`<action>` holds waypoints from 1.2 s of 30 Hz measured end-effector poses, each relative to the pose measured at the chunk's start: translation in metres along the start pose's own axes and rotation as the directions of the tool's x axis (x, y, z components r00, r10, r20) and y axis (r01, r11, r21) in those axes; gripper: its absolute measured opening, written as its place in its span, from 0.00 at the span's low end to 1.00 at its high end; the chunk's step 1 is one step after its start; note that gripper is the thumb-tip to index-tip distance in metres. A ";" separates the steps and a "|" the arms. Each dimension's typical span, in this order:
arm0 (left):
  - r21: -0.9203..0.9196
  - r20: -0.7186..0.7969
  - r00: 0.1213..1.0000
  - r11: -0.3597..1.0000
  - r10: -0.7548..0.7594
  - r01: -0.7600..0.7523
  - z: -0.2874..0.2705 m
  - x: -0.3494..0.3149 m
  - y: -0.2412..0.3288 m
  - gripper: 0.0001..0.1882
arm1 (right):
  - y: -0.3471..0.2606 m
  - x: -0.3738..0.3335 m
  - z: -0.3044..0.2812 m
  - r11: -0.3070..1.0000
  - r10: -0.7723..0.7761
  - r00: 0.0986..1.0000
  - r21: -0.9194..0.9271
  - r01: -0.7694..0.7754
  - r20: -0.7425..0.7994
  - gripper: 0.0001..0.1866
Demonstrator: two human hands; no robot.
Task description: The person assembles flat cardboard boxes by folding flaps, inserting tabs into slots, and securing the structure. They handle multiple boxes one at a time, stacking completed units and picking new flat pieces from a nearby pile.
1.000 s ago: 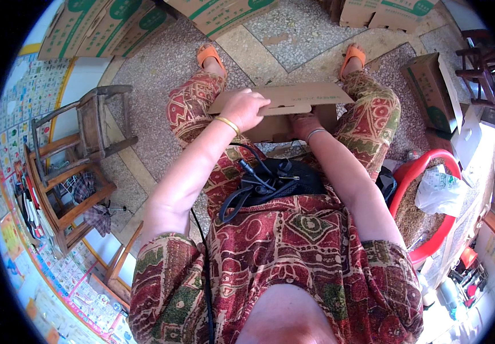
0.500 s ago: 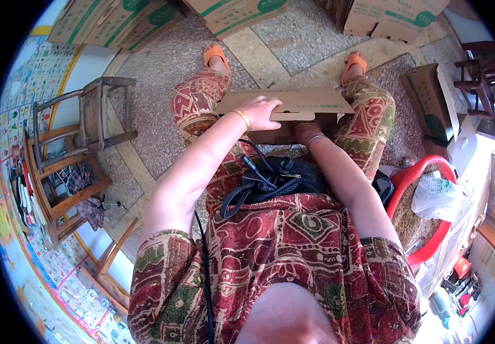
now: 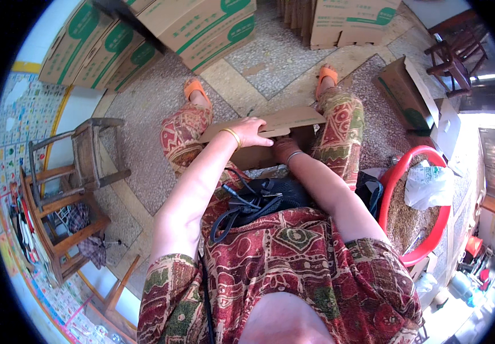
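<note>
A brown cardboard box (image 3: 253, 157) rests between my knees, its opening toward me and a wide flap (image 3: 302, 117) along its far upper side. My left hand (image 3: 246, 133), with a gold bangle at the wrist, grips the edge of that flap, fingers on top and thumb toward me. At the box's opening, my right hand (image 3: 285, 150), wearing a silver bangle, reaches in beneath the flap. Its fingertips are in shadow, and whatever they touch is hidden. A black pouch with a cable (image 3: 270, 195) lies at my waist.
Cardboard boxes with green print (image 3: 207, 28) stand ahead on the left, with a stack of cartons (image 3: 350, 23) ahead on the right. Another box (image 3: 405, 94) is near my right knee. A red-rimmed basket (image 3: 386, 189) holds a plastic bag (image 3: 429, 186). Wooden chairs (image 3: 89, 155) stand left.
The view has shifted, so the far boxes show more and my hands and the box appear farther left and lower. The left hand stays on the flap, the right hand at the opening.
</note>
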State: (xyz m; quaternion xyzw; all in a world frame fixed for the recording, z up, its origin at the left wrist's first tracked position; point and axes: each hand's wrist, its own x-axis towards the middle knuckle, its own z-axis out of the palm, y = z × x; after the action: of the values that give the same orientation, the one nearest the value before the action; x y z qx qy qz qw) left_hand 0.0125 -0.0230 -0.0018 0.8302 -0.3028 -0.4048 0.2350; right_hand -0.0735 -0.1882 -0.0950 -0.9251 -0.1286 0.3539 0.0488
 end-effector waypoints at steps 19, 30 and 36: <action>-0.137 0.041 0.999 0.990 0.025 -0.019 0.012 0.012 -0.019 0.55 | -0.006 -0.014 -0.031 0.994 -0.098 0.995 -0.053 0.097 -0.003 0.33; -0.078 -0.314 0.944 0.994 -0.099 0.078 -0.021 -0.024 -0.007 0.31 | 0.003 -0.003 -0.003 0.997 -0.057 0.981 -0.058 0.047 -0.185 0.35; 0.003 -0.206 0.972 0.994 -0.111 0.114 -0.005 -0.033 -0.014 0.27 | -0.004 -0.018 -0.028 0.999 -0.035 0.997 -0.042 0.033 -0.071 0.47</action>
State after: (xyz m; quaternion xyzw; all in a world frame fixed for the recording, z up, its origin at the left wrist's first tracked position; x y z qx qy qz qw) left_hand 0.0049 0.0108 0.0100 0.8850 -0.2325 -0.3274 0.2357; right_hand -0.0688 -0.1897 -0.0619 -0.9357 -0.1496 0.3170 0.0405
